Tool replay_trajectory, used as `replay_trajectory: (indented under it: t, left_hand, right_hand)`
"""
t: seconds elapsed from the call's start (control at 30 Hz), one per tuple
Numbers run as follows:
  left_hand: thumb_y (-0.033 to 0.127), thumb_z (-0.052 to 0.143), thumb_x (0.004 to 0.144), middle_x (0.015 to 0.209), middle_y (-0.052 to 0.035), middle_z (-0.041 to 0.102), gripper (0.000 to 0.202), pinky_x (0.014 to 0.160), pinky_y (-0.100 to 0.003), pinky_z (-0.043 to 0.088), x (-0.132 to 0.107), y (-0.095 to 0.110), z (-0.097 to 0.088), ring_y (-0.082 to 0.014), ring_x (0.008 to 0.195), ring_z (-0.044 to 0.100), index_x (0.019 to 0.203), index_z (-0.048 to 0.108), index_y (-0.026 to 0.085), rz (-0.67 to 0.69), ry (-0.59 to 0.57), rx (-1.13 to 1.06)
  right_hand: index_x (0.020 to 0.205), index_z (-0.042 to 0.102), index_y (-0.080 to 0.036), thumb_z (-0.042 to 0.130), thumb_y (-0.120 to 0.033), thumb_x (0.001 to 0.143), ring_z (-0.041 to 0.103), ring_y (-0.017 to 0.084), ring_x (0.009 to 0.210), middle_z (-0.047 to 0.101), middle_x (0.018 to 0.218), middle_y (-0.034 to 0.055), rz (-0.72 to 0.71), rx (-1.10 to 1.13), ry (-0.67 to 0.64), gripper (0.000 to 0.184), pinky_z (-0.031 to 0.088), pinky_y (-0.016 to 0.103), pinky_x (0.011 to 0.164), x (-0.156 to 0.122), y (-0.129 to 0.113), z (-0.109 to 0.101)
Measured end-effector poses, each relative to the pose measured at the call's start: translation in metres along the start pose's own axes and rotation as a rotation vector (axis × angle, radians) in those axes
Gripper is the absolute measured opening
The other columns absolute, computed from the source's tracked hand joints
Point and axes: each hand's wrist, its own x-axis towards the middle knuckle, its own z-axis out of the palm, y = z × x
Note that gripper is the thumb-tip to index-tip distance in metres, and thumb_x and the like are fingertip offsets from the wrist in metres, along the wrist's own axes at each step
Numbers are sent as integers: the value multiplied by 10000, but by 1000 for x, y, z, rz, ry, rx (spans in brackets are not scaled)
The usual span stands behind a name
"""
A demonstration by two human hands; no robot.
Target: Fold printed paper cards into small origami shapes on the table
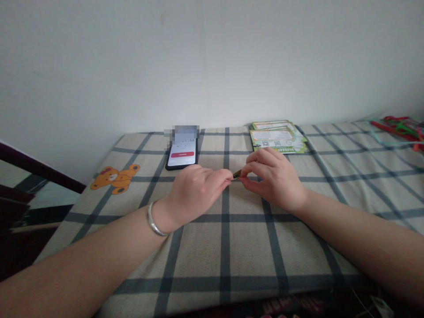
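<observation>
We are holding a small dark-and-yellow strip (237, 174) at the center of the frame, above the cloth (205, 247). With the right hand (273, 176), we are pinching its right end between thumb and fingers. With the left hand (195, 187), we are gripping its left end at the fingertips; the exact contact is partly hidden. On the left wrist we are wearing a bangle (154, 221). Just beyond the left hand, we are seeing a phone (182, 149), lit and lying flat; beyond the right, overlapping cards (273, 134). A bear figure (115, 179) is lying left of center; red and green items (399, 128) are lying upper right.
</observation>
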Motion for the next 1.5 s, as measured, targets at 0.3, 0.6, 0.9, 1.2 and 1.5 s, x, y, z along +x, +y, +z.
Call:
replay_trajectory:
  t: [0.3,0.6,0.9,1.2,1.5]
  left_hand:
    - [278,552,934,788,35,700,105,585,-298,392,-1,-2,2,-160,641,634,1014,568,212,-60,-11,-21]
    - [283,590,910,835,20,713,173,570,-292,398,0,-1,3,-163,649,649,1056,539,205,-72,-21,-31]
    - [216,617,886,896,-11,716,239,602,-261,449,1,0,1,-160,724,684,1101,514,197,-152,-23,-93]
    - [204,619,885,867,1,738,352,610,-245,472,-1,-3,4,-165,738,701,1194,450,199,-283,-53,-210]
    - [157,570,885,827,-4,723,439,644,-259,496,-4,-2,3,-163,745,690,1282,383,169,-268,-58,-237]
  right_hand:
    - [855,576,-192,607,-177,851,561,185,852,646,891,40,76,195,-42,35,446,322,779,0,2,4]
    - [878,637,-200,649,-212,831,585,147,750,677,812,12,210,375,-69,50,431,276,689,0,0,6]
    - [816,630,-177,590,-150,840,543,149,720,623,753,18,290,322,-79,54,406,276,661,2,1,2]
    - [840,627,-176,548,-129,848,531,135,674,609,765,15,390,374,-35,92,396,258,592,-2,12,8]
    - [886,618,-200,579,-197,835,546,125,618,645,757,2,529,519,-55,64,427,263,562,-5,16,16]
